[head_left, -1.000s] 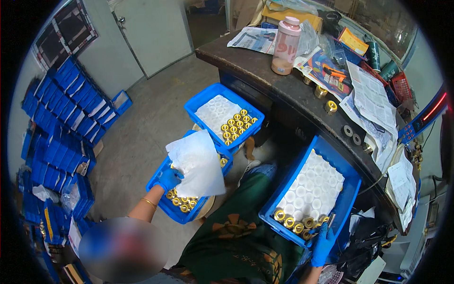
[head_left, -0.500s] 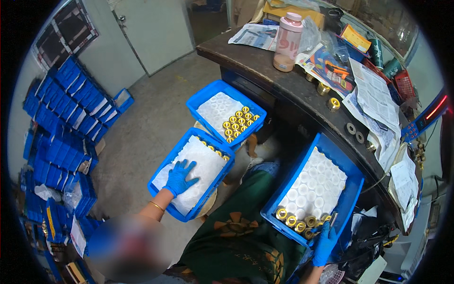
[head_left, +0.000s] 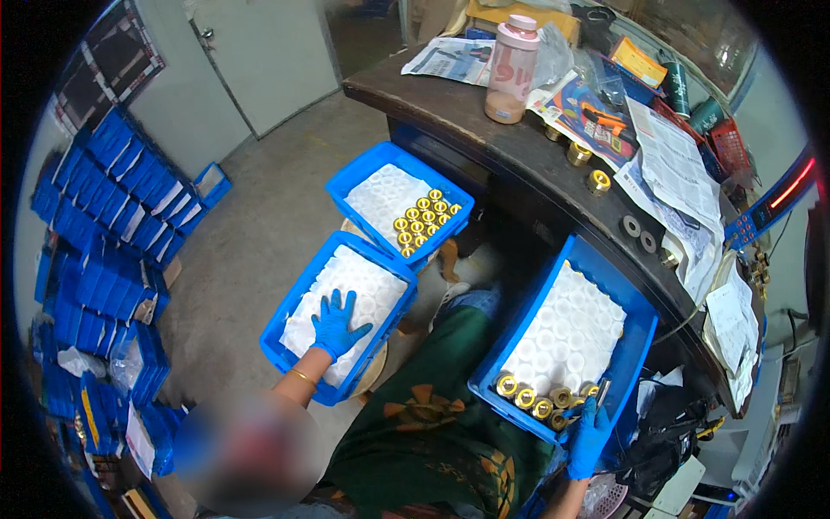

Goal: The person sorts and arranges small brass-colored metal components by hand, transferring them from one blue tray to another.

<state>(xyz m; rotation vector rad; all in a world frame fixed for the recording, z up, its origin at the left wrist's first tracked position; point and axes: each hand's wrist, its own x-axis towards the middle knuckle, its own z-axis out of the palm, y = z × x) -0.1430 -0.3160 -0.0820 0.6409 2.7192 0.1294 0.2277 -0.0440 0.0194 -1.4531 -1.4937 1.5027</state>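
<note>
Grey floor [head_left: 229, 212], blue crates [head_left: 108, 277] stacked at left, dark bench [head_left: 454, 95] upper right with a pink bottle [head_left: 510, 78] standing on it. Near tray [head_left: 298, 290] left of the person's legs; far tray [head_left: 367, 227] just beyond it, part filled with brass fittings [head_left: 424, 216]; right tray [head_left: 638, 342] below the bench edge.

White sheet [head_left: 372, 281] lies flat inside the near tray, round shapes pressing up through it. Left hand [head_left: 333, 327] palm down on it, fingers spread, pointing away from the body, thumb out to the right. Right hand [head_left: 588, 441] at the near corner of the right tray, beside a silvery cylinder [head_left: 603, 394]; whether fingers pinch it, cannot tell.

Step in hand, by my reading: bedding the sheet over a layer. Next move probably calls for lifting the palm clear without dragging the sheet. Sheet's long axis follows the tray's, lower left to upper right in view
</note>
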